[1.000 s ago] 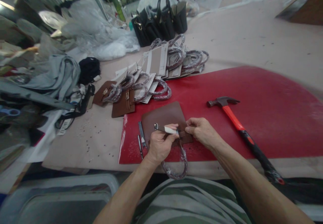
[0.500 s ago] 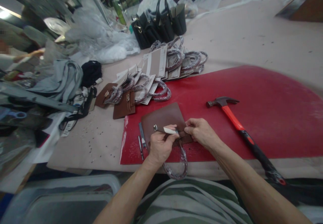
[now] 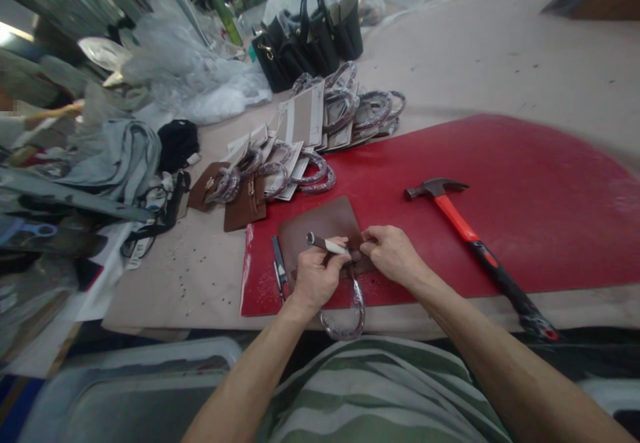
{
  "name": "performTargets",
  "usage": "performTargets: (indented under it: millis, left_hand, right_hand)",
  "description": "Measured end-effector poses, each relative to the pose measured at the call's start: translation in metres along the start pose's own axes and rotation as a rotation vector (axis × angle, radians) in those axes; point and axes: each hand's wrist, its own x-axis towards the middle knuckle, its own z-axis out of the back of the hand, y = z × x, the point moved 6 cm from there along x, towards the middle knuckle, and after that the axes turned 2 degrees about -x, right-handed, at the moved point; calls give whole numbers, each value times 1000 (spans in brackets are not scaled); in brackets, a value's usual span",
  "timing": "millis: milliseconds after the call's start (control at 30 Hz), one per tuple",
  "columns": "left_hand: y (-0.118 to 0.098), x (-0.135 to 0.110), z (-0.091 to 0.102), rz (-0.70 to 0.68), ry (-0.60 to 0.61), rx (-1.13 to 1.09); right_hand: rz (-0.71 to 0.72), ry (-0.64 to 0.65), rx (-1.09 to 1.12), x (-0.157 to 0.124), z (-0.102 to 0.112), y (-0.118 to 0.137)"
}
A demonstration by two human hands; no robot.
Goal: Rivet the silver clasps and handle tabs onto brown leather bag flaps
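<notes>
A brown leather bag panel (image 3: 320, 223) lies on the red mat, with a plastic-wrapped handle (image 3: 361, 310) looping from its near edge. My left hand (image 3: 317, 280) is closed over the panel, pinching a short dark strap (image 3: 317, 239) with a shiny metal end and a white section. My right hand (image 3: 393, 250) has its fingertips pressed together at the panel's right edge, close to the left fingers. What it pinches is too small to make out. Slim metal tools (image 3: 279, 264) lie along the panel's left side.
A claw hammer (image 3: 455, 220) with a red and black handle lies right on the red mat (image 3: 540, 210). More panels with wrapped handles (image 3: 305, 120) are piled beyond. Black handbags (image 3: 310, 46) stand behind, near clear plastic (image 3: 215, 90). A grey bin (image 3: 150, 363) is below left.
The strap in my left hand has turned slightly, its metal end tilting up. My right hand stays at the panel's edge. The whole view has shifted a little.
</notes>
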Motion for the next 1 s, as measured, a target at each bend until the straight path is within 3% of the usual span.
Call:
performTargets:
  millis: [233,467,733,867,1000]
  left_hand:
    - [0,-3,-2,-30,-15,-7]
    - [-2,-3,-3,-44,-17,0]
    - [2,-3,-4,-48,-44,4]
    - [-3,-1,-6,-91,-30,56]
    - [-9,1,-9,-123,-25,102]
  right_hand:
    - [24,62,55,1,1,-3]
    - [-65,76,257,-3,1,-17]
    - [-150,-151,497,-35,13,-44]
    - [-163,-190,473,-51,17,-52]
    - [-119,-262,305,-65,29,-53]
